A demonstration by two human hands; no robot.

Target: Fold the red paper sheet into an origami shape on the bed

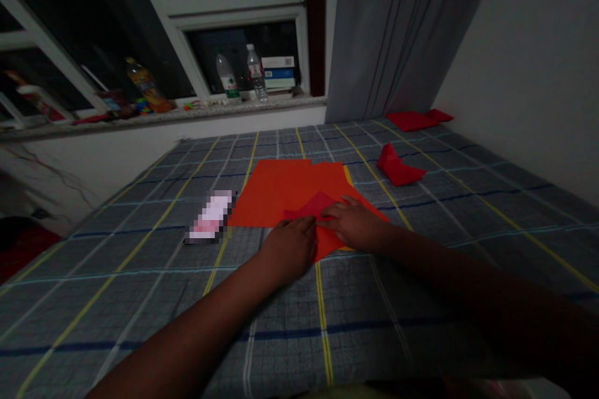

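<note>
A red piece of folded paper lies in front of me on top of orange sheets of paper. My left hand is at its near left edge, fingers together and pressed onto it. From the right, my right hand grips the same red paper with bent fingers, its fingertips close to the left hand's. Both hands hide the paper's near part. Farther right, a red folded paper shape rests on the plaid cloth, apart from my hands.
A phone with a blurred screen lies left of the orange sheets. More red paper is at the far right corner, by the curtain and wall. On the windowsill stand several bottles and stacked boxes or books.
</note>
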